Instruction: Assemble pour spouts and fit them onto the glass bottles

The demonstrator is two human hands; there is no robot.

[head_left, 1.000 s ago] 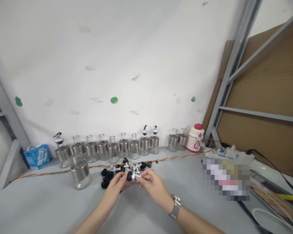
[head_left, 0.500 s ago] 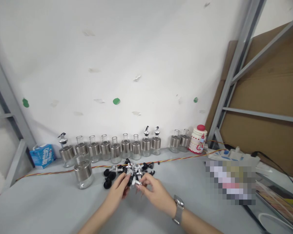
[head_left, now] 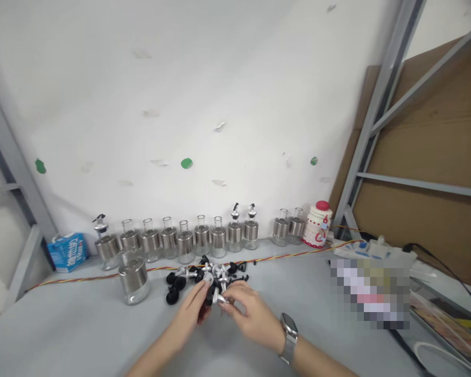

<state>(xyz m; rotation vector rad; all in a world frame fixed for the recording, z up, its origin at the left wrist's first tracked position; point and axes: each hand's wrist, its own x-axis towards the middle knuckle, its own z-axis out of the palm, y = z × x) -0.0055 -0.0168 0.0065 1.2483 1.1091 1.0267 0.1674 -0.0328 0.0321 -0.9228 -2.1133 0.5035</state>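
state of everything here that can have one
left hand: closed on held spout piece
right hand: pinching same piece
held spout piece: off any bottle
loose spout pieces: heaped
front bottle: upright, uncapped
three back bottles: upright, spouts fitted
other back bottles: upright, uncapped
jar: red lid on

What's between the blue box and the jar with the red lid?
A row of bottles stands between the blue box and the jar, in the head view. Three of them have spouts on top.
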